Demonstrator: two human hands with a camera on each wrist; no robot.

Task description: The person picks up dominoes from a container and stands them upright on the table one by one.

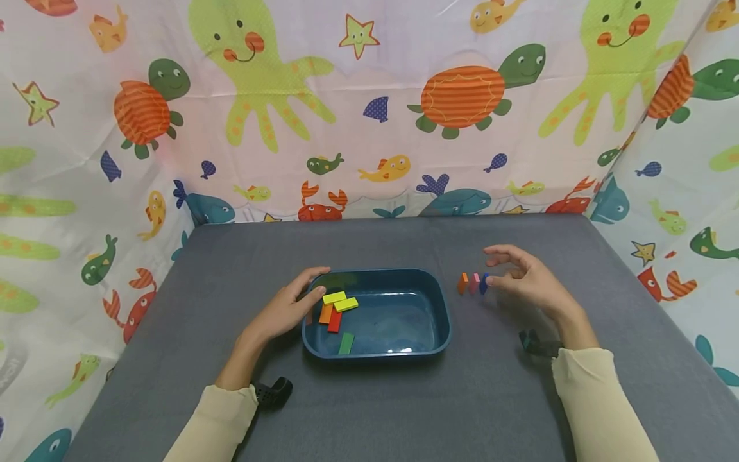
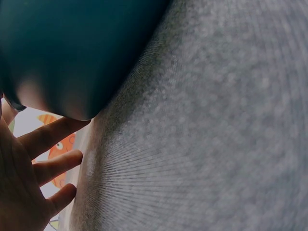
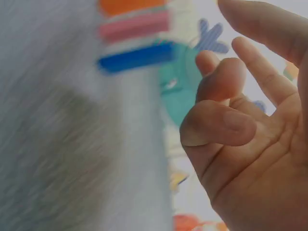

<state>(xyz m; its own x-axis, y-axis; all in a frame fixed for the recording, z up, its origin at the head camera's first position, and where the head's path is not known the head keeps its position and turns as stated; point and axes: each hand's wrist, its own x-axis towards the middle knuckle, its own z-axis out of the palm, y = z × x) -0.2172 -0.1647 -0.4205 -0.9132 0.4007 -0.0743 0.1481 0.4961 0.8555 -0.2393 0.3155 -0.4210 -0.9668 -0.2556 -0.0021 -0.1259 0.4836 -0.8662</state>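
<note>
My left hand (image 1: 288, 308) holds the left end of a dark teal tray (image 1: 375, 357), its thumb over the rim and other fingers spread outside. In the left wrist view, a fingertip lies against the tray's outer wall (image 2: 62, 57). Inside the tray lie two yellow blocks (image 1: 346, 305), an orange block (image 1: 326, 314), a red block (image 1: 335, 322) and a green block (image 1: 346, 343). Right of the tray, an orange block (image 1: 463, 283), a pink block (image 1: 475, 283) and a blue block (image 1: 484, 283) stand in a row. My right hand (image 1: 534, 282), loosely bent and holding nothing, is beside the blue block.
A grey cloth (image 1: 375, 410) covers the table. Behind and at both sides hangs a curtain (image 1: 392, 128) printed with sea animals. Black wrist straps (image 1: 276, 393) sit at both sleeve cuffs.
</note>
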